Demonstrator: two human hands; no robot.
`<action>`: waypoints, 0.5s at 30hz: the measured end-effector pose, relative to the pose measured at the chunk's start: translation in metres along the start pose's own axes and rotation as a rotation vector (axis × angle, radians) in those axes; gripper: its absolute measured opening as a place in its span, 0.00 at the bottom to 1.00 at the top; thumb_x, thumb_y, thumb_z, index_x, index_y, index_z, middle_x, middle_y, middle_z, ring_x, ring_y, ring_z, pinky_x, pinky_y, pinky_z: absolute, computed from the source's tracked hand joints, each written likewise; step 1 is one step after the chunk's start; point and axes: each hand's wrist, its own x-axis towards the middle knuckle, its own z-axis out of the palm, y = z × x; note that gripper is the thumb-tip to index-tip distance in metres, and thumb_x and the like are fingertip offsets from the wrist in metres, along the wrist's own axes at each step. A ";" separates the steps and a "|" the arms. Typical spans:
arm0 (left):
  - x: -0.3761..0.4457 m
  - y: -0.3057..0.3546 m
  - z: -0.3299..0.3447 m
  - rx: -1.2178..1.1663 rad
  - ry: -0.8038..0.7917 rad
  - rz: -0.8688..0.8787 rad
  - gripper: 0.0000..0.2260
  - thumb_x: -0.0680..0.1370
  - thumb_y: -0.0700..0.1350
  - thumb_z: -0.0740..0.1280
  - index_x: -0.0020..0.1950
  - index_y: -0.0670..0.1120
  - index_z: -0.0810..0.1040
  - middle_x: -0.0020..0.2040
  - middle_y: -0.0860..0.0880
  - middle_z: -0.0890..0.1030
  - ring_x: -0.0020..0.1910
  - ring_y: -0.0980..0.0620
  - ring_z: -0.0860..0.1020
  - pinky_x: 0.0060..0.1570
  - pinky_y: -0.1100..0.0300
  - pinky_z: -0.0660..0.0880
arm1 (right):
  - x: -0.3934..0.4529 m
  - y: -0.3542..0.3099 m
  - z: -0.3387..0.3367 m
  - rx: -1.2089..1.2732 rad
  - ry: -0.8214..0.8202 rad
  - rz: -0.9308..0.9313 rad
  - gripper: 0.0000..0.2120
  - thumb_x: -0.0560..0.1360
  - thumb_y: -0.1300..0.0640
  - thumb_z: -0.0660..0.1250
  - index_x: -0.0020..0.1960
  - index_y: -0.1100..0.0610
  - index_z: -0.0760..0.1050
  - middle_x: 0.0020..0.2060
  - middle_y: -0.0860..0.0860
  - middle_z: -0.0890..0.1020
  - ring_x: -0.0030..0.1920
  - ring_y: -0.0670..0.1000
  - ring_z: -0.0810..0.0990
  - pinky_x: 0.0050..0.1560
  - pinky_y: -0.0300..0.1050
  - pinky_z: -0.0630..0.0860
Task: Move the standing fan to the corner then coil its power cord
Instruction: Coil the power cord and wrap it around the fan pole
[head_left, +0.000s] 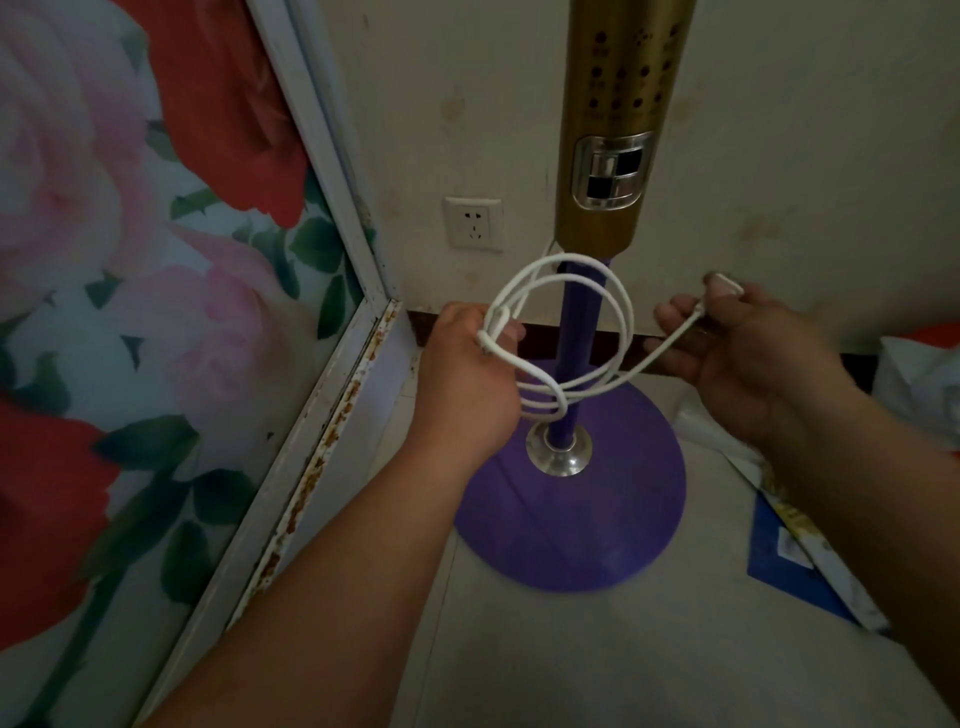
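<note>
One flowered panel (130, 312) with a white frame fills the left side. One standing fan (621, 156) stands upright in the far corner, between this panel and the far wall, with one gold control column, one purple pole (579, 322) and one round purple base (571, 514) flat on the floor. Two bare forearms reach in from the near side. The left hand (467, 374) closes its fingers around about three white loops of the one power cord (566, 332), in front of the pole. The right hand (748, 348) pinches one cord strand between thumb and fingers; the other fingers are loosely curled. One wall socket (474, 223) sits on the far wall, left of the column. Some papers (800, 551) lie on the floor at the right.
</note>
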 end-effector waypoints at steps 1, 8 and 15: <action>0.000 -0.001 0.001 0.002 0.014 0.002 0.11 0.84 0.40 0.62 0.45 0.53 0.76 0.51 0.44 0.80 0.41 0.57 0.84 0.33 0.67 0.78 | 0.001 -0.002 -0.001 0.002 -0.008 -0.018 0.08 0.84 0.56 0.60 0.61 0.54 0.72 0.40 0.53 0.82 0.35 0.48 0.86 0.37 0.51 0.83; 0.007 -0.001 0.002 -0.266 0.120 -0.174 0.10 0.79 0.37 0.66 0.43 0.48 0.81 0.36 0.49 0.85 0.39 0.46 0.87 0.37 0.50 0.83 | 0.006 -0.019 -0.017 -0.131 0.026 -0.166 0.09 0.82 0.55 0.63 0.58 0.58 0.77 0.32 0.49 0.83 0.28 0.44 0.74 0.32 0.42 0.75; 0.007 -0.003 0.010 -0.187 0.076 -0.163 0.10 0.81 0.38 0.64 0.44 0.49 0.79 0.30 0.55 0.83 0.31 0.55 0.83 0.31 0.59 0.80 | 0.001 -0.012 -0.020 -0.458 -0.098 -0.263 0.15 0.83 0.56 0.61 0.59 0.38 0.80 0.38 0.51 0.82 0.30 0.46 0.72 0.28 0.40 0.72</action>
